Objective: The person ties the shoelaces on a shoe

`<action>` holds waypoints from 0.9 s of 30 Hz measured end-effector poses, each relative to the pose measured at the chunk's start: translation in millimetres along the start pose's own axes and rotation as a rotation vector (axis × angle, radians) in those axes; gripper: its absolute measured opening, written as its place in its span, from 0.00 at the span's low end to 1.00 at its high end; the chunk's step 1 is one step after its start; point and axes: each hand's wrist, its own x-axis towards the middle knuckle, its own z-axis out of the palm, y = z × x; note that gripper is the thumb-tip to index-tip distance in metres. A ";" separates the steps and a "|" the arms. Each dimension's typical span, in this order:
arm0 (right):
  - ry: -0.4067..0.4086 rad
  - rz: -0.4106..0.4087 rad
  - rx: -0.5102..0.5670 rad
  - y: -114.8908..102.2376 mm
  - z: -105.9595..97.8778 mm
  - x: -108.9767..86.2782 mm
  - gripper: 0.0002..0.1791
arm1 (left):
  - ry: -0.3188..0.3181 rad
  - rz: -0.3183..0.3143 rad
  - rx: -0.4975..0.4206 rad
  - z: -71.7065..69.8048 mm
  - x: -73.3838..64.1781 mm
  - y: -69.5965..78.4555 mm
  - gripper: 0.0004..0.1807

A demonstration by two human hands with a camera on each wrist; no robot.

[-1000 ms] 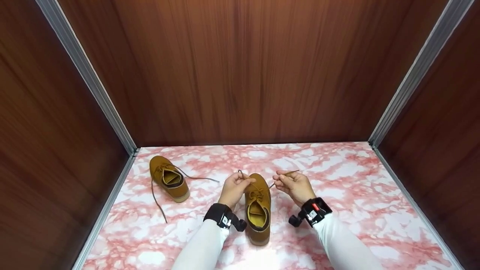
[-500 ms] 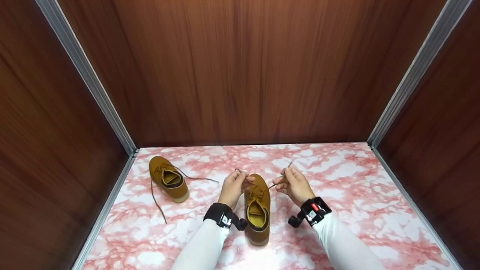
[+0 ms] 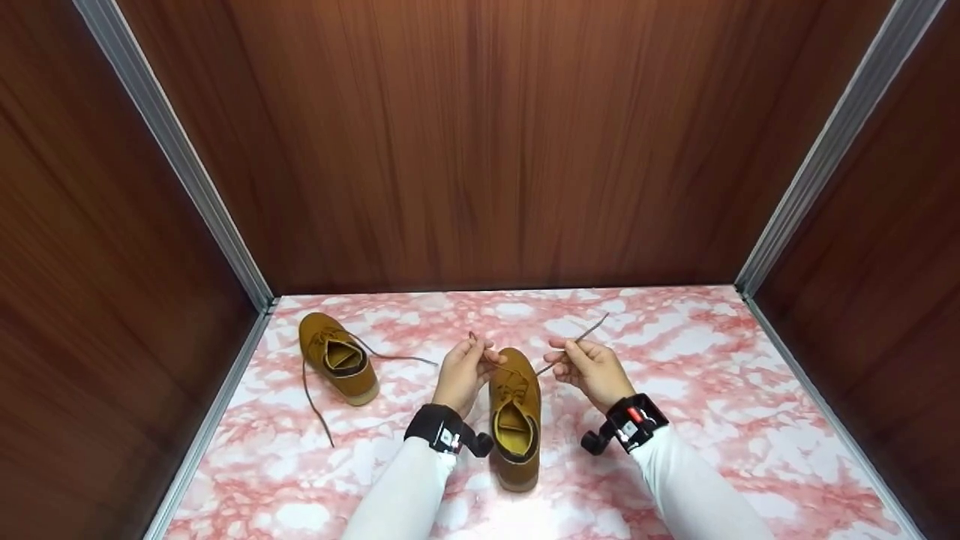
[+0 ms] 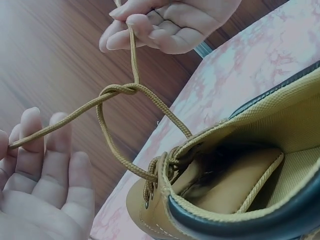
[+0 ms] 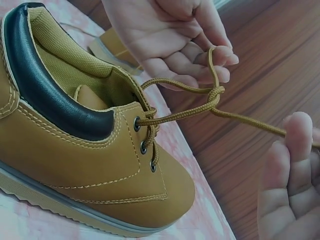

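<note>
A tan lace-up shoe (image 3: pixel 517 474) stands upright between my hands, toe pointing away. Above its tongue the two ends of its brown shoelace (image 4: pixel 165 111) cross in a loose overhand twist, seen in both wrist views. My left hand (image 3: pixel 459 376), beside the shoe's left front, pinches one end between thumb and fingers. To the right of the toe, my right hand (image 3: pixel 594 369) pinches the other end, whose tip sticks up past the fingers. Both lace ends stretch from the twist to the fingers, and the loop below it runs down to the eyelets (image 5: pixel 143 147).
A matching shoe (image 3: pixel 341 367) stands to the left, its laces (image 3: pixel 397 357) trailing untied on both sides. The pink and white marbled surface (image 3: pixel 660 480) is enclosed by a brown wood-grain back panel (image 3: pixel 480 150) and side panels with metal corner strips.
The lace tail above my right hand has swung from pointing sideways to up and right, and shows longer. My left hand has shifted slightly left. Both shoes stay put.
</note>
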 end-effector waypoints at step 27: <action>0.025 0.028 0.069 8.6 -4.2 1.7 0.21 | 0.005 -0.030 -0.017 -12.8 -0.8 -7.2 0.16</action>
